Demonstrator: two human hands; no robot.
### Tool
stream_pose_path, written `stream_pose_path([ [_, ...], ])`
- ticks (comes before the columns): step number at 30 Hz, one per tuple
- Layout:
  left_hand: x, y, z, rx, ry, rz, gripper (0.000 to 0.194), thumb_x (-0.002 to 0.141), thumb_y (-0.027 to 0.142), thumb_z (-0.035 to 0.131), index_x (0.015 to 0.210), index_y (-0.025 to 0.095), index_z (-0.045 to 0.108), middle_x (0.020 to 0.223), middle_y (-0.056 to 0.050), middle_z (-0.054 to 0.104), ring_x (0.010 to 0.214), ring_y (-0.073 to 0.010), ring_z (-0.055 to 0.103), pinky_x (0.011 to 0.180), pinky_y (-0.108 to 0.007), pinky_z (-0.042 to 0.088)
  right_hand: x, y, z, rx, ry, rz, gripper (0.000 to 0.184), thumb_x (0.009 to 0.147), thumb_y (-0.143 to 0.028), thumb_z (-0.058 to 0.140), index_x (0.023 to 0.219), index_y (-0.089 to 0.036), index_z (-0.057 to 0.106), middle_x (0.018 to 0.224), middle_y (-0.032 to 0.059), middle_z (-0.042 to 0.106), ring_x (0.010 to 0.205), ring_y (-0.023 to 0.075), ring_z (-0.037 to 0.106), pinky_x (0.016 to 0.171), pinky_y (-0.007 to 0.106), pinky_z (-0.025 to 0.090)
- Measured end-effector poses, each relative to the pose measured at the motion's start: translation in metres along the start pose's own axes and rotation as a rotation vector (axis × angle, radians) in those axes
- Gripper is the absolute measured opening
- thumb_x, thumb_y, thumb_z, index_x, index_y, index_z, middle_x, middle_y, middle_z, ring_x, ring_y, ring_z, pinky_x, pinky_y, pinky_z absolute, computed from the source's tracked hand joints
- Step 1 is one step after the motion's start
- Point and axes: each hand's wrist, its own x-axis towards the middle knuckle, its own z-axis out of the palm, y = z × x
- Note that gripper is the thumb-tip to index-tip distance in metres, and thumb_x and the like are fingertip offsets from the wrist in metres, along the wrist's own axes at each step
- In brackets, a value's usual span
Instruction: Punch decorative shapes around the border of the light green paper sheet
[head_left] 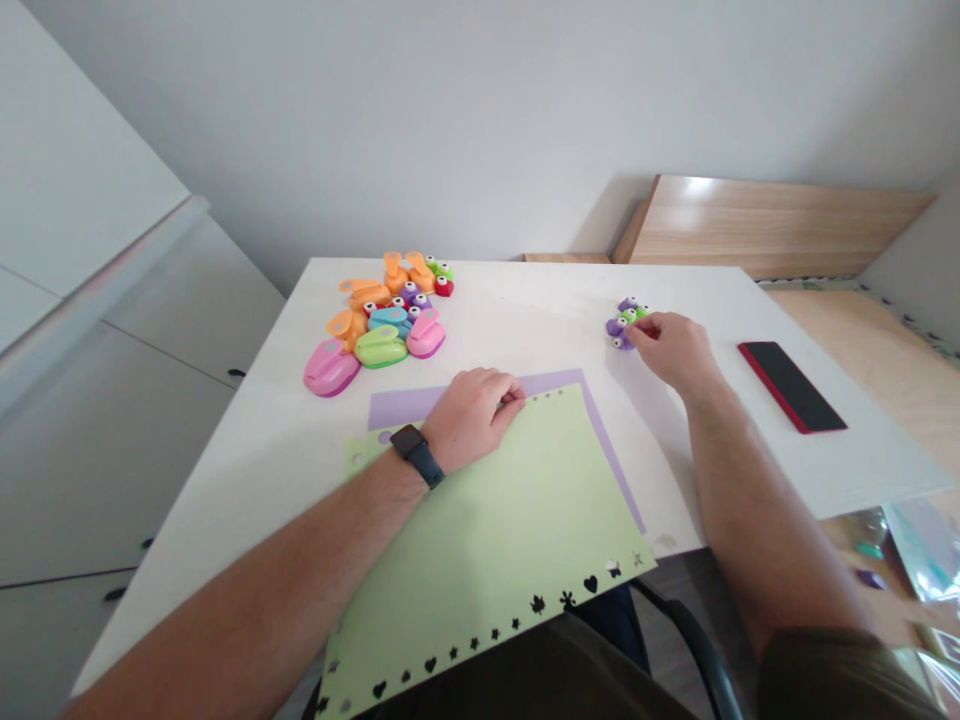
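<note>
Several small eye-topped paper punches, purple and green, are clustered at two o'clock on the white table, the clump stretched roughly twelve to six. They are reached by the nearer right hand, at ten o'clock from it; its thumb and forefinger are brought together there, though whether one is gripped cannot be told. The left hand, fingers curled, is rested across the upper edge of a hole-punched green sheet, laid over a purple sheet.
</note>
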Motion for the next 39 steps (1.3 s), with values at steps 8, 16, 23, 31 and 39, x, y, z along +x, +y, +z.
stream_pose_path([
  [8, 0.001, -0.001, 0.001, 0.004, 0.001, 0.003, 0.008, 0.097, 0.023, 0.058, 0.093, 0.020, 0.065, 0.088, -0.004, 0.068, 0.087, -0.0206, 0.060, 0.082, -0.037, 0.044, 0.000, 0.008, 0.000, -0.171, -0.060, 0.092, 0.036, 0.092, -0.045, 0.055, 0.097, -0.017, 0.079, 0.097, 0.0154, 0.078, 0.093, 0.0329, 0.070, 0.081, 0.041, 0.048],
  [16, 0.000, 0.000, 0.000, 0.002, -0.003, 0.002, 0.008, 0.097, 0.023, 0.059, 0.094, 0.020, 0.065, 0.088, -0.003, 0.069, 0.087, -0.0205, 0.060, 0.083, -0.038, 0.043, -0.003, 0.006, 0.005, -0.013, -0.028, 0.141, 0.035, 0.087, -0.043, 0.062, 0.112, -0.019, 0.069, 0.093, 0.0091, 0.077, 0.088, 0.0294, 0.071, 0.078, 0.038, 0.050],
  [23, 0.000, 0.001, -0.001, -0.005, -0.009, -0.002, 0.008, 0.097, 0.023, 0.059, 0.093, 0.020, 0.065, 0.087, -0.002, 0.069, 0.087, -0.0204, 0.060, 0.082, -0.037, 0.044, -0.005, 0.005, 0.007, -0.030, -0.046, 0.082, 0.034, 0.086, -0.027, 0.058, 0.118, -0.019, 0.067, 0.106, 0.0120, 0.077, 0.097, 0.0311, 0.071, 0.084, 0.040, 0.051],
  [31, 0.000, 0.001, -0.001, 0.013, -0.011, -0.023, 0.007, 0.096, 0.024, 0.060, 0.093, 0.021, 0.065, 0.088, -0.003, 0.069, 0.087, -0.0207, 0.061, 0.083, -0.037, 0.044, -0.009, -0.006, 0.004, 0.046, 0.035, 0.052, 0.026, 0.086, -0.027, 0.058, 0.108, -0.020, 0.069, 0.099, 0.0102, 0.077, 0.088, 0.0281, 0.071, 0.080, 0.038, 0.051],
  [39, -0.001, 0.004, -0.004, 0.014, -0.029, -0.033, 0.008, 0.097, 0.025, 0.059, 0.094, 0.021, 0.065, 0.091, -0.003, 0.071, 0.090, -0.0205, 0.062, 0.083, -0.036, 0.045, -0.014, -0.017, 0.010, 0.094, 0.067, -0.071, 0.026, 0.088, -0.034, 0.058, 0.106, -0.019, 0.070, 0.094, 0.0096, 0.076, 0.078, 0.0239, 0.067, 0.078, 0.036, 0.050],
])
